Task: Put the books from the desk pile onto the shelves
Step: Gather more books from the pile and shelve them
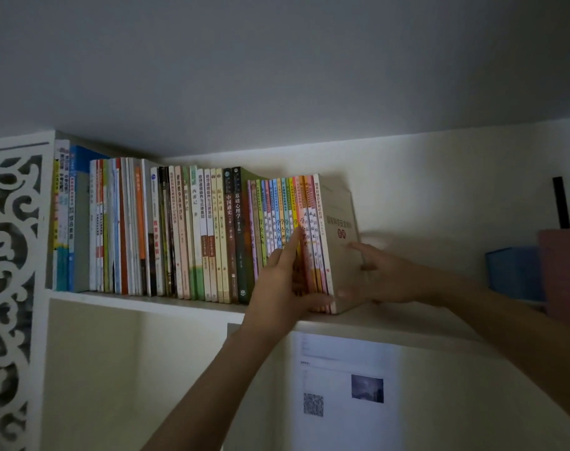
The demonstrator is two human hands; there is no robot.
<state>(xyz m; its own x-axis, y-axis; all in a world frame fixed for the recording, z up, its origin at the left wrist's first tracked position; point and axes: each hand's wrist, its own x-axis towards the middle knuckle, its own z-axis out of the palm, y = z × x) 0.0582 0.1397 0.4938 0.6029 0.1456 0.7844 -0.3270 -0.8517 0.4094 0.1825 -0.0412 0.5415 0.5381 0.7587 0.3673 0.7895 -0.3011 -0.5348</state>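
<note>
On the shelf: your shelf carries one long row of upright books, spines out.
Landmark: beige book, last at the row's right end, upright, front cover showing.
Left hand: grip clamped on the thin books just left of the beige book, fingers up along the spines, thumb under their lower edge.
Right hand: grip spread flat against the beige book's cover.
Right of it: blue box, well apart.
</note>
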